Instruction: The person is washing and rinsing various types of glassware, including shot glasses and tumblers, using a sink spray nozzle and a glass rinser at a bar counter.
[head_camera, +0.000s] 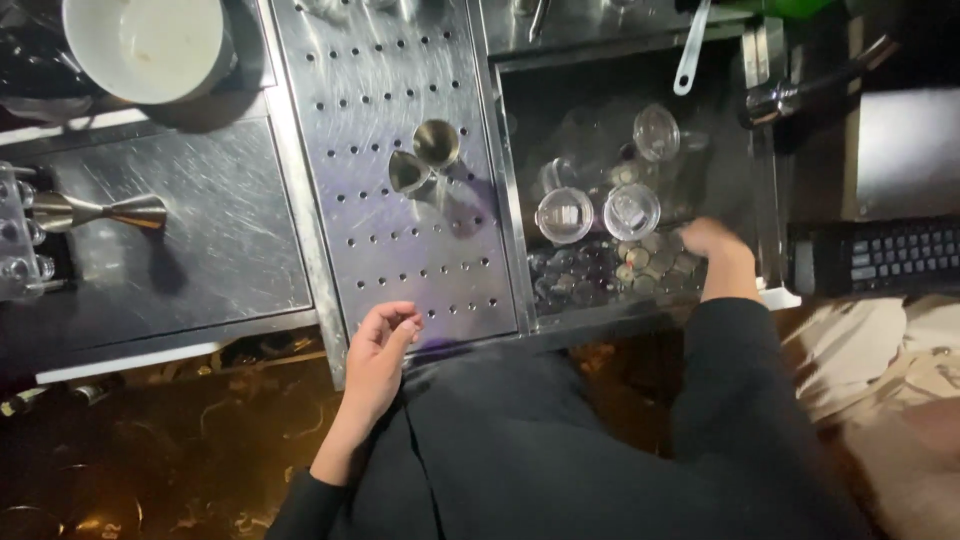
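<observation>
Black sleeves nearest camera. Big steel bench (210, 250) ahead, holey drain tray (400, 200) in middle, dark sink (610, 90) on right. Small glass jars (598, 212) stand in sink, round caps (640, 265) piled beside them. Right hand (712, 242) reaches into caps, fingers bent down; cannot tell if gripping one. Left hand (380, 345) rests at tray edge, fingers curled loose, holding nothing. Steel jigger (425, 160) on tray. Jars look uncapped, many caps left, so work seems early.

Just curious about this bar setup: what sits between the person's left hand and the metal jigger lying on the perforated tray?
Nothing: in the head view, only bare perforated tray separates the left hand from the jigger.
</observation>
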